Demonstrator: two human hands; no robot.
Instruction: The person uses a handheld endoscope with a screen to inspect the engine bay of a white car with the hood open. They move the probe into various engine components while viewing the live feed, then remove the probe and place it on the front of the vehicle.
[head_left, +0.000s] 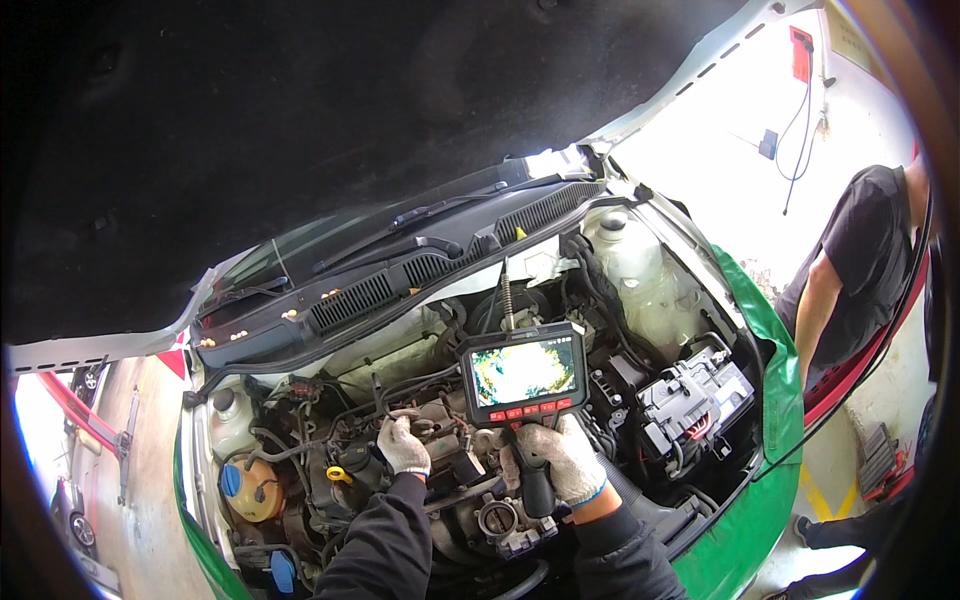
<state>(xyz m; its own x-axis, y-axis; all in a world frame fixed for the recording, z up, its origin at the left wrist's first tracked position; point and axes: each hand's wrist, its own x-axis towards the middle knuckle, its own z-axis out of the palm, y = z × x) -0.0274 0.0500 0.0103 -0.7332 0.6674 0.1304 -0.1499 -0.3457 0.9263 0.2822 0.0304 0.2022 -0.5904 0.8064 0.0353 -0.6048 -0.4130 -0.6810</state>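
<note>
Open room under the raised hood (330,130), handheld screen (524,372) in the way over the engine (455,440), battery (715,395) to its right

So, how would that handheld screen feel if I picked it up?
The handheld screen would probably feel top-heavy, being wider than the black handle below it. It looks boxy, so it likely won't bend; its broad, uncovered front may be fragile.

Handheld display (523,375): matt dark plastic shell, glossy screen. Left glove (404,446) and right glove (572,462): knitted cloth, rough-looking. Sleeves (385,540): matt cloth. Throttle body (497,518): dull metal. Round reservoir (258,503): smooth translucent plastic. Fender cover (750,515): smooth, slightly glossy sheet. Cowl grille (352,302): matt plastic. Hood underside (330,120): matt.
</note>
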